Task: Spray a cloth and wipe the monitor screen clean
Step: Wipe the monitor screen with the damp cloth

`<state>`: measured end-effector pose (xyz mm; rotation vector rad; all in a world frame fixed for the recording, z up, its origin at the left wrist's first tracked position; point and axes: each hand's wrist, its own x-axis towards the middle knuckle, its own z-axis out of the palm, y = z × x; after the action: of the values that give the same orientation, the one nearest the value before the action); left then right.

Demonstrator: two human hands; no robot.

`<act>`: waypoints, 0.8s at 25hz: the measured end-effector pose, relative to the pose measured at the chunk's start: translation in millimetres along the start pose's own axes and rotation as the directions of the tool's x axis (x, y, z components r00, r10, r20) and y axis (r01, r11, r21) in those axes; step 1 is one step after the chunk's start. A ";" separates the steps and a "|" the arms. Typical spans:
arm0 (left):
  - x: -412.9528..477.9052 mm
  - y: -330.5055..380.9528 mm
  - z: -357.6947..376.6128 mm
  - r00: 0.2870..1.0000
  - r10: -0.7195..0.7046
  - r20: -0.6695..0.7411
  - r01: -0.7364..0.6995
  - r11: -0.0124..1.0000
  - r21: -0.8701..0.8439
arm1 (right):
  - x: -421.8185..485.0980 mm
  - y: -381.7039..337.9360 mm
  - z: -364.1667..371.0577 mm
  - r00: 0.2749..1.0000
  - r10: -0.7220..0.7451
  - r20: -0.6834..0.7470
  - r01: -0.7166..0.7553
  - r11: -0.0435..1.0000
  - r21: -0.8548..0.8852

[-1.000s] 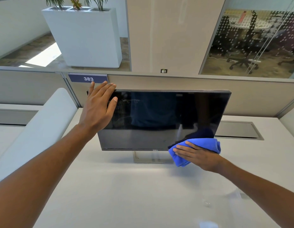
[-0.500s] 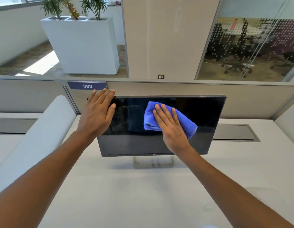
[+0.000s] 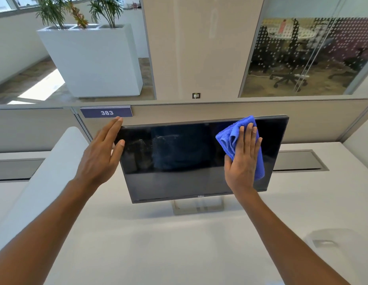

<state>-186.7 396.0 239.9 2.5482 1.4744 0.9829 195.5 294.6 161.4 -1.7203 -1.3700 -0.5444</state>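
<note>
Wiping under way by the look of it, not finished. At centre frame, monitor [image 3: 179, 182] upright on its stand [image 3: 197, 207], dark screen [image 3: 179, 157] facing the camera. Faint whitish smears [image 3: 164, 138] on the upper middle of the glass, so probably more to clean there and toward the left side. Seemingly darker and cleaner on the right half, though hard to judge through the reflections.

Blue cloth [image 3: 227, 138] bunched against the upper right of the screen, top fold reaching the top edge. Pressed there by the right grip [image 3: 242, 161]: released, fingers straight and flat over the cloth, not curled round it. Left grip [image 3: 100, 155] at the monitor's upper left corner, likewise released, fingers straight, thumb lying over the left edge of the screen. Looks like bracing against the push of the wipe, actual contact hard to confirm.

Spraying step presumably done, with the cloth already on the glass; no dampness discernible.

On the white bench [image 3: 179, 247], at lower right of frame, a pale blurred shape [image 3: 323, 241], possibly the spray bottle, too faint to tell. Behind the monitor, a partition with a purple plate [image 3: 106, 112] reading 383, and at upper left of frame a white planter [image 3: 92, 60] beyond glass.
</note>
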 end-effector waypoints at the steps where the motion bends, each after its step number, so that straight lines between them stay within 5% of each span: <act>1: -0.3 -2.0 1.9 1.000 0.001 -0.001 -0.001 0.999 -0.033 | -1.1 -3.2 5.0 1.000 0.020 -0.013 -0.020 1.000 0.007; 5: 2.2 -3.4 9.8 0.999 0.029 -0.039 -0.032 0.996 -0.078 | -8.4 -43.9 27.8 0.999 -0.012 -0.048 0.016 0.997 0.078; 13: 5.7 -13.8 13.1 0.982 0.167 -0.090 -0.169 0.986 -0.011 | -23.9 -154.3 66.1 0.923 -0.365 0.123 0.357 0.930 0.084; 15: 6.6 -16.5 13.3 0.976 0.193 -0.098 -0.194 0.981 0.003 | -37.6 -162.5 75.4 0.830 -0.525 0.191 0.516 0.851 0.096; 20: 5.5 -26.5 13.9 0.966 0.248 -0.068 -0.243 0.967 0.082 | -94.4 -129.3 82.9 0.376 -0.801 0.465 0.897 0.441 0.033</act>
<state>-197.7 418.6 222.8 2.8292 1.2532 1.0864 31.7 314.3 88.7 -1.1512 -2.6638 -0.9608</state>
